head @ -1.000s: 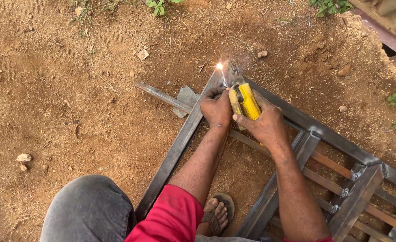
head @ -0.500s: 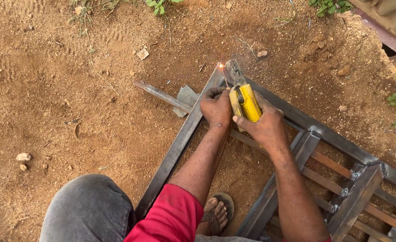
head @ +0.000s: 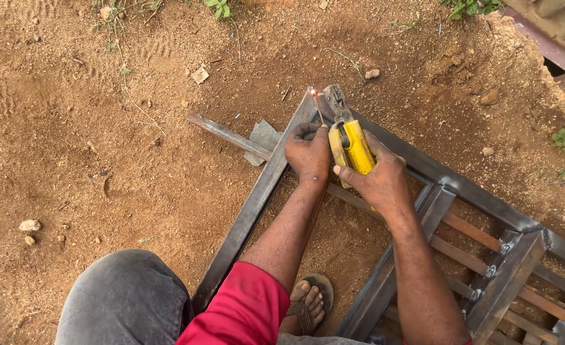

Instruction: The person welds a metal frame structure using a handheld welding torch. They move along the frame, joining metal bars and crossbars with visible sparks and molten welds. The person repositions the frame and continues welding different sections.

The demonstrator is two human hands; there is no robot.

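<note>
My right hand (head: 377, 180) grips a yellow-handled electrode holder (head: 351, 145) whose metal jaws point at the far corner of a grey steel frame (head: 257, 204). A thin welding rod (head: 317, 107) runs from the holder to that corner, its tip glowing orange. My left hand (head: 308, 153) is closed beside the holder, fingers on the rod, resting on the frame's top rail. The frame lies flat on bare brown soil.
A loose flat steel strip (head: 222, 133) and a small metal scrap (head: 263, 137) lie left of the corner. Cross bars (head: 480, 233) fill the frame at right. My grey-trousered knee (head: 126, 300) and sandalled foot (head: 308, 306) are below. Stones and weeds dot the dirt.
The bright welding arc at the frame corner has faded to a small orange glow at the rod tip. Both hands stay in nearly the same place.
</note>
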